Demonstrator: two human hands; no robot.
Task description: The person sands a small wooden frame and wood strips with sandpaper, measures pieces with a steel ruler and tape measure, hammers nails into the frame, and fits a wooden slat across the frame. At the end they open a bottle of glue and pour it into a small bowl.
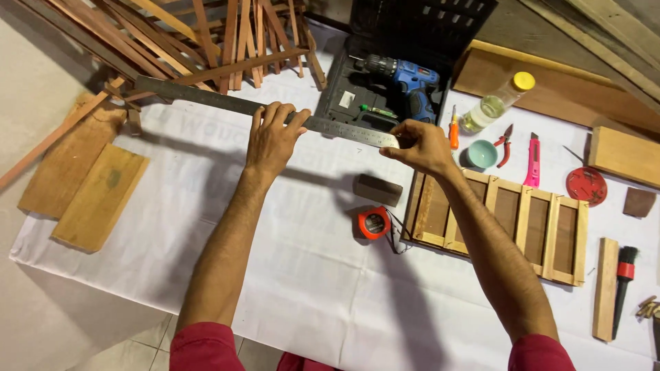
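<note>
2 hands [273, 137] on steel ruler [206, 98]

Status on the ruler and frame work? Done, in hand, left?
Done: a slatted wooden frame lies assembled on the white cloth. In hand: the left hand presses the long steel ruler mid-length, and the right hand pinches its end. Left: no cut or mark visible; the drill sits in its case, tape measure idle.
</note>
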